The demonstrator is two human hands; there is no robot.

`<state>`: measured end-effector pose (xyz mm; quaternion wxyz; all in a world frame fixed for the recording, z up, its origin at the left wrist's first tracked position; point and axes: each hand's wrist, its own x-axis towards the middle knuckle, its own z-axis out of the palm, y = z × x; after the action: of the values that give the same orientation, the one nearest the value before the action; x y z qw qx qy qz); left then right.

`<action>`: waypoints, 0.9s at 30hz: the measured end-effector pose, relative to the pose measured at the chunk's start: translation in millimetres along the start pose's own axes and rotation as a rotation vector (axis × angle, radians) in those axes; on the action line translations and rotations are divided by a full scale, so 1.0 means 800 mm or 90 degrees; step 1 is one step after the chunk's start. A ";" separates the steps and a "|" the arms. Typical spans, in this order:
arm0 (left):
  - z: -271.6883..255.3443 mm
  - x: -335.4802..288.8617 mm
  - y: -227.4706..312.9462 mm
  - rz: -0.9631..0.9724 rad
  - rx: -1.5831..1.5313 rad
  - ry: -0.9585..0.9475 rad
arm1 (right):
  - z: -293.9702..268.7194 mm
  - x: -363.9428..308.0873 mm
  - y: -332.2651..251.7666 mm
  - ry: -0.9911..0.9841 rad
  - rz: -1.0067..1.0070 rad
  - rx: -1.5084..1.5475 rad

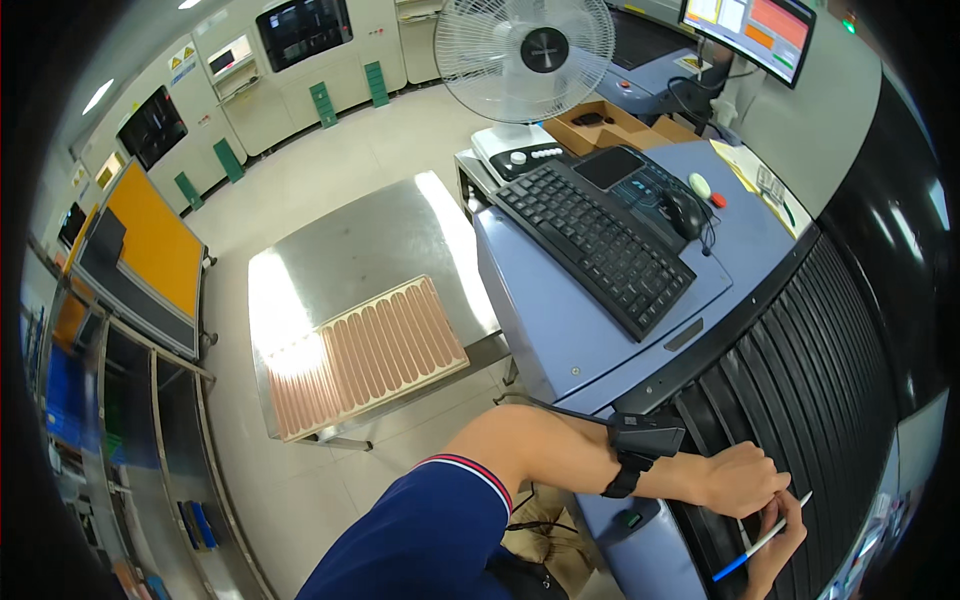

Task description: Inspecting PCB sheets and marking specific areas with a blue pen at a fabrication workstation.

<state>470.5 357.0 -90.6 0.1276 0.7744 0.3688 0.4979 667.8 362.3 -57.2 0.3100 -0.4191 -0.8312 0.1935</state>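
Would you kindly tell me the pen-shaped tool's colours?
White tool, blue at one end; head view.

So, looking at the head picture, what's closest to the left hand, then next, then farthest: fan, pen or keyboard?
1. Pen: in the right hand, just beside the left hand.
2. Keyboard: ahead and to the left.
3. Fan: farthest, beyond the keyboard.

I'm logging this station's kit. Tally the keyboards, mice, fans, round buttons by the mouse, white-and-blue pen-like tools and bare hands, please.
Keyboard: 1
Mouse: 1
Fan: 1
Buttons: 2 (pale green button, red button)
Pen-like tool: 1
Hands: 2 (left hand, right hand)
Total: 8
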 end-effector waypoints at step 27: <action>-0.006 -0.003 0.004 -0.007 -0.043 -0.067 | 0.003 -0.005 0.003 0.062 -0.046 -0.026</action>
<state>467.4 352.5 -87.8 0.1754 0.7927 0.3488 0.4682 669.4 360.5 -62.0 0.3485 -0.4039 -0.8334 0.1443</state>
